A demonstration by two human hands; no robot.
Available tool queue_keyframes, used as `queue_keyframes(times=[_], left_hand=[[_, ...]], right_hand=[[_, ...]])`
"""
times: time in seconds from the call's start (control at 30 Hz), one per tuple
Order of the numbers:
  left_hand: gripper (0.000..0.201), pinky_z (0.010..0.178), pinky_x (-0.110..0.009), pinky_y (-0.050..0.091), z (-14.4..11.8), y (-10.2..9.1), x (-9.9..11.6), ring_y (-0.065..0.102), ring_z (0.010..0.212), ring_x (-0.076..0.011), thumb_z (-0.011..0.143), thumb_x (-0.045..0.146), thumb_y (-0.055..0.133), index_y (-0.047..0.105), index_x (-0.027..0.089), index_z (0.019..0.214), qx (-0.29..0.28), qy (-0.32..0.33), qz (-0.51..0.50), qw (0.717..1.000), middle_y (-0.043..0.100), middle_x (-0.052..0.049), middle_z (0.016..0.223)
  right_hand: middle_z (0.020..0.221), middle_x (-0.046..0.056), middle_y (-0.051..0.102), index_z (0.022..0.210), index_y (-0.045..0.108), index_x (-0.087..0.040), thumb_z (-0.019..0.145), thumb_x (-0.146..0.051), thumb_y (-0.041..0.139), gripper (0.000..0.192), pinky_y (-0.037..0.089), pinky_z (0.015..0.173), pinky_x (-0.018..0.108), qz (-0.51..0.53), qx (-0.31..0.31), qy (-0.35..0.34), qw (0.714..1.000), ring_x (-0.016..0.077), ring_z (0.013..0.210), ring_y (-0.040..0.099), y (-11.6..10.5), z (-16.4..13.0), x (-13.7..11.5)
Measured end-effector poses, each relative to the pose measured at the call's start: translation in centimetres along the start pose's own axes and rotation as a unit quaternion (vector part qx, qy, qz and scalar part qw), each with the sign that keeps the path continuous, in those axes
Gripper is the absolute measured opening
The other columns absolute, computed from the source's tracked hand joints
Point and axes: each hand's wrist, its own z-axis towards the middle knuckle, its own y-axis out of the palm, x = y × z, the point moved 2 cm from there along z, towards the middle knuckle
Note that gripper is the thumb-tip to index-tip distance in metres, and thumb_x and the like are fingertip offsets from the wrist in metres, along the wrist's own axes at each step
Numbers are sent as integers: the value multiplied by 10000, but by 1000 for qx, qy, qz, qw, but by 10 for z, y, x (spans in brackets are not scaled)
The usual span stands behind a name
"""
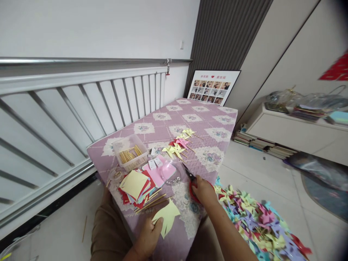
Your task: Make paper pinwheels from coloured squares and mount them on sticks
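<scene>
Two hands are seen at the near end of a purple quilted mattress (163, 127) that serves as the bench. A yellow paper (167, 216), already cut into pointed flaps, is pinched at its lower edge by the left hand (148, 235). It lies flat on the mattress, just in front of a stack of coloured paper squares (136, 186) and some thin wooden sticks (152, 201). The red-handled scissors (191, 181) are covered by the right hand (203, 190), whose fingers are curled down on the handles; whether the scissors are gripped or only touched cannot be told. A clear box of sticks (130, 153) is placed further back, and a few finished pinwheels (179, 143) are laid past it. Many more pinwheels (258, 224) are heaped on the floor to the right. It looks as if the cutting step is the one in hand, or just ending. For the next move, the cut corners would likely have to be folded to the middle with care, so that the thin paper is not torn.
</scene>
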Motion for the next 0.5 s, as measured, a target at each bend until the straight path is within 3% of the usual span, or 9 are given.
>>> queue_keyframes(times=[0.2,0.33,0.4,0.5], left_hand=[[409,1038,-393,444,0,-1,3,615,1140,-257,857,353,522,651,198,1213,-2,-19,-34,999,688,-100,1209],[367,907,-396,517,-2,-1,8,668,963,-290,788,382,608,719,193,1082,28,-56,-77,995,761,-100,932],[316,874,-398,522,-2,-2,10,666,906,-299,756,388,642,746,208,995,43,-71,-93,992,752,-88,786],[253,831,-383,522,-2,-4,15,658,841,-291,741,403,659,753,229,899,46,-83,-110,989,724,-76,690]], right_hand=[[1053,170,698,1108,654,-116,863,-167,545,272,443,864,357,-5,32,-26,999,274,973,618,8,-8,-6],[1175,169,645,1105,642,-153,899,-203,488,262,434,932,447,57,135,-56,988,298,1078,560,19,-26,-16],[1074,150,674,1041,648,-159,898,-197,468,234,465,919,442,125,181,-106,970,281,1029,588,29,-40,-26],[889,101,689,960,651,-183,874,-149,445,226,538,799,379,230,166,-154,946,240,859,645,44,-61,-43]])
